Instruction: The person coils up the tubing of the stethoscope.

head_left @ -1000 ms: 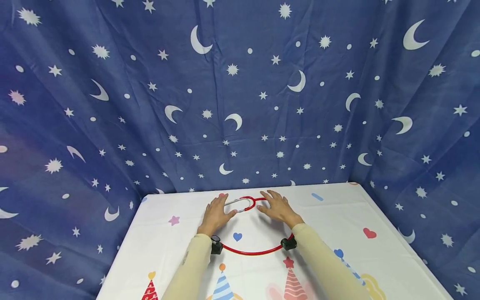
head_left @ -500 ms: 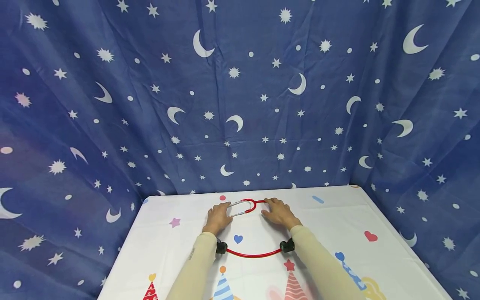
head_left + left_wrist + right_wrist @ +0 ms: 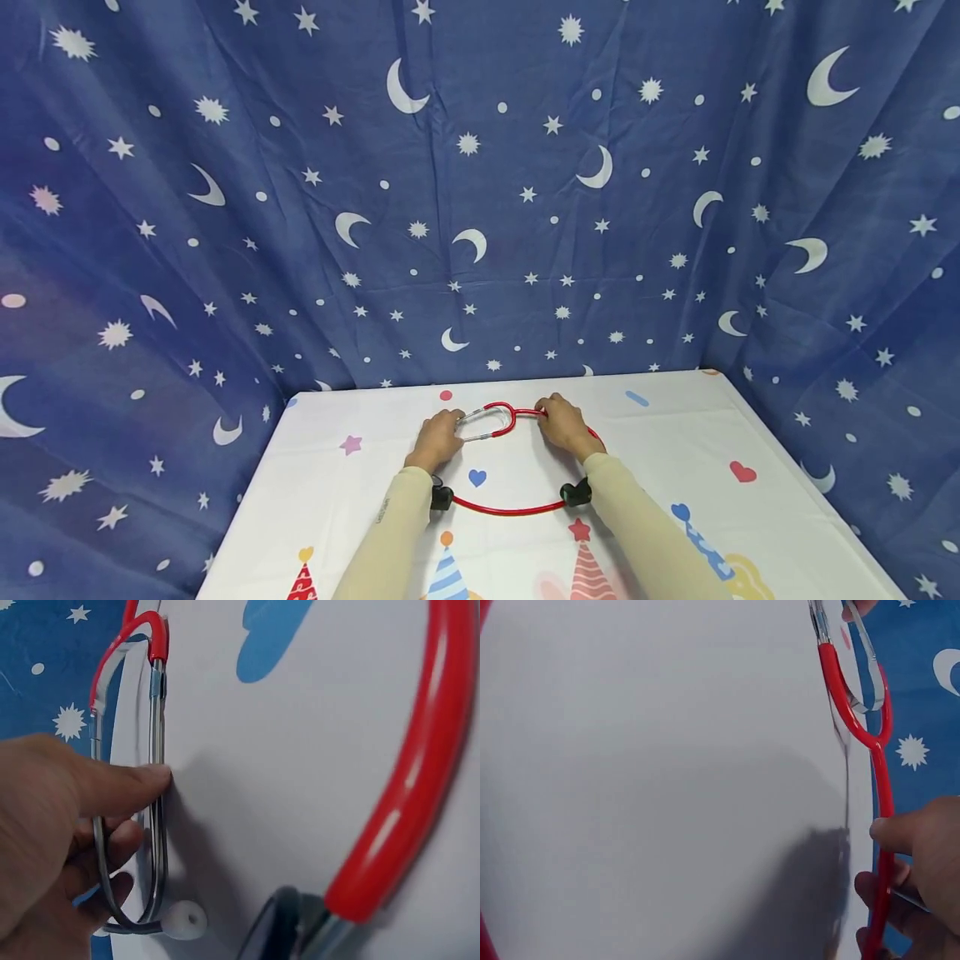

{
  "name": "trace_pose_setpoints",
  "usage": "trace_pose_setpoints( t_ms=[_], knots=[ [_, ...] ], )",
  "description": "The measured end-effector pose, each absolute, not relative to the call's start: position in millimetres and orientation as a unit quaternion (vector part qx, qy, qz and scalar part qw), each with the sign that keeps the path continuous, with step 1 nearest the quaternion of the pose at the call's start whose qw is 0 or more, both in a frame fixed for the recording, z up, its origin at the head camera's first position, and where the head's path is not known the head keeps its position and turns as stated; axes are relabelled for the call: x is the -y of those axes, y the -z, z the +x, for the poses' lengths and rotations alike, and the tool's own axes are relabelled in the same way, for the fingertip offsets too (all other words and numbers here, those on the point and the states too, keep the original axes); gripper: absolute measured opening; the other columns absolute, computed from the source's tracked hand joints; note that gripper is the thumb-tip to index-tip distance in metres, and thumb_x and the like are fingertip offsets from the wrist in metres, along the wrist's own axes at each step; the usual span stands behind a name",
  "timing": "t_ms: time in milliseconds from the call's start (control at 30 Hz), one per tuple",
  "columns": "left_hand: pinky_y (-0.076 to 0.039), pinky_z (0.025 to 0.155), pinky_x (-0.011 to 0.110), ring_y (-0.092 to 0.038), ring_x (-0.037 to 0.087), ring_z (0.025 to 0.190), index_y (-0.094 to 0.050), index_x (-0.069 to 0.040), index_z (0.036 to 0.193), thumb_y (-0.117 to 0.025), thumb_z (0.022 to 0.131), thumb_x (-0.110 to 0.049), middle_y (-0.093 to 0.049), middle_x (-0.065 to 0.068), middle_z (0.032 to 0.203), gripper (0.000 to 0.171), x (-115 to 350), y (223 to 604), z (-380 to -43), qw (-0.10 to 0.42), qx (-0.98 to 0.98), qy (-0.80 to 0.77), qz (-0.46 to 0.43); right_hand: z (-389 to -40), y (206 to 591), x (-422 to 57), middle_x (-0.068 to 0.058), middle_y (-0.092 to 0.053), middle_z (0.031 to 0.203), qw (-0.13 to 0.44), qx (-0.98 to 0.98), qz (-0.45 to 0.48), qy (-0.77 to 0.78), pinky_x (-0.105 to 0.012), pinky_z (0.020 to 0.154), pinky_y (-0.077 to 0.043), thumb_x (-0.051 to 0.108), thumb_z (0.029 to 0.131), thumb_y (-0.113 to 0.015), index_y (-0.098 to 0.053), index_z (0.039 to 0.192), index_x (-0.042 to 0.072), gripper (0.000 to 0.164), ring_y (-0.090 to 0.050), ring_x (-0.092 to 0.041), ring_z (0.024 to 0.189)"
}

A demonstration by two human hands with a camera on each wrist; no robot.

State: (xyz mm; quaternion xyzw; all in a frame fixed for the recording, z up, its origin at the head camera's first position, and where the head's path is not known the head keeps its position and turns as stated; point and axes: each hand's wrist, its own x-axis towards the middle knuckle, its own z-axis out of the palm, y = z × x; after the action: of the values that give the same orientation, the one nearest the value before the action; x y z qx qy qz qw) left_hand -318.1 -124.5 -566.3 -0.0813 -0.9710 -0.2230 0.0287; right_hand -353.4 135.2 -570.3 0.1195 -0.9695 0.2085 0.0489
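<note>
A stethoscope [image 3: 512, 417] with red tubing and metal ear tubes stretches between my two hands. My left hand [image 3: 437, 440] holds the metal ear tubes [image 3: 157, 727], thumb on one side and curled fingers on the other. Below that grip a white ear tip [image 3: 184, 920] shows in the left wrist view. My right hand [image 3: 566, 423] pinches the single red tube [image 3: 880, 776] just past the fork. The rest of the tubing [image 3: 506, 511] curves across the table nearer to me. Beside my left wrist, the dark chest piece [image 3: 274, 926] is blurred and partly cut off.
A white tablecloth [image 3: 360, 500] printed with hearts, stars and party hats covers the table. Blue curtains [image 3: 525, 208] with moons and stars hang behind and at both sides. A black wrist device [image 3: 576, 492] sits by each forearm.
Both hands have come down from hovering with spread fingers and taken hold of the stethoscope. Its forked end has shifted slightly toward me.
</note>
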Motion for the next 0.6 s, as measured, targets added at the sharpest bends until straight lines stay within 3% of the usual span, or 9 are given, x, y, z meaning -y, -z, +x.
trace_pose_setpoints(
  t_ms=[167, 367, 600],
  knots=[
    [-0.046, 0.076, 0.038, -0.050, 0.017, 0.077, -0.060, -0.007, 0.128, -0.080, 0.076, -0.009, -0.057, 0.004, 0.087, 0.056, 126.6, 567.2, -317.2, -0.003, 0.965, 0.248, -0.079, -354.1, 569.3, -134.5, -0.009, -0.060, 0.091, 0.069, 0.961, 0.125, -0.236, -0.043, 0.077, -0.050, 0.008, 0.091, -0.067, -0.071, 0.101, 0.008, 0.012, -0.058, -0.021, 0.079],
    [-0.048, 0.080, 0.040, -0.053, 0.018, 0.084, -0.057, -0.010, 0.129, -0.088, 0.071, -0.020, -0.058, 0.004, 0.095, 0.067, 126.9, 568.0, -313.9, -0.018, 0.964, 0.256, -0.074, -347.5, 560.2, -133.5, -0.009, -0.061, 0.093, 0.089, 0.950, 0.136, -0.268, -0.038, 0.077, -0.050, 0.008, 0.091, -0.067, -0.071, 0.101, 0.007, 0.011, -0.056, -0.020, 0.078],
    [-0.047, 0.076, 0.040, -0.053, 0.018, 0.082, -0.057, -0.011, 0.120, -0.078, 0.073, -0.008, -0.060, 0.004, 0.096, 0.051, 128.5, 560.8, -308.7, 0.009, 0.963, 0.256, -0.085, -333.8, 538.1, -134.6, -0.006, -0.061, 0.092, 0.136, 0.931, 0.156, -0.302, -0.035, 0.071, -0.047, 0.012, 0.093, -0.067, -0.072, 0.100, 0.008, 0.010, -0.056, -0.018, 0.076]
  ],
)
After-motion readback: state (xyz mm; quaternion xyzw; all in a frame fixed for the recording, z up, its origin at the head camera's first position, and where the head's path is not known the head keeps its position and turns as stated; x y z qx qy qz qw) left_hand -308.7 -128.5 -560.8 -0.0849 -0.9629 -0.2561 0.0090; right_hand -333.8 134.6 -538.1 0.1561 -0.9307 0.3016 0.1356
